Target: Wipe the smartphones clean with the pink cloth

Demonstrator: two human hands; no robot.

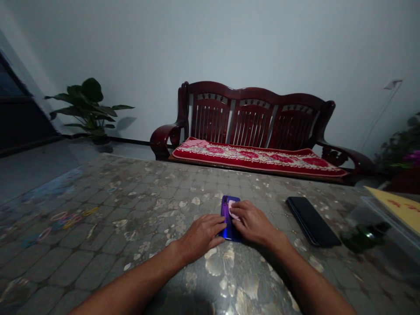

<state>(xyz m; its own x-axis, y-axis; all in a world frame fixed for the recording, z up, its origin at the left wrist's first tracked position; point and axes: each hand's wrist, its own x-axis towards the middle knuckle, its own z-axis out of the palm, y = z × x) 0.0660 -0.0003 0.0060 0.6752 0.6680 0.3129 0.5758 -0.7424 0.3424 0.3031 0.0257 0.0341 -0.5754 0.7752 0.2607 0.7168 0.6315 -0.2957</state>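
Observation:
A smartphone (227, 234) with a shiny blue-purple back lies face down on the patterned tablecloth (183, 183), its camera strip at the upper left. My left hand (201, 234) steadies it at the left edge, fingers together and resting on the side and lower back. With bent fingers, my right hand (252, 221) presses a small pale pink wipe or cloth (232, 210) against the phone's upper back. Part of that cloth and the phone's right edge are hidden under the right hand.
To the right lie a dark wallet-like case or phone (313, 222), a green bottle (364, 236), a clear plastic box (390, 253) and a yellow sheet (398, 208). Several coloured bands (65, 220) are scattered at left. Beyond the table stands a wooden bench (252, 118).

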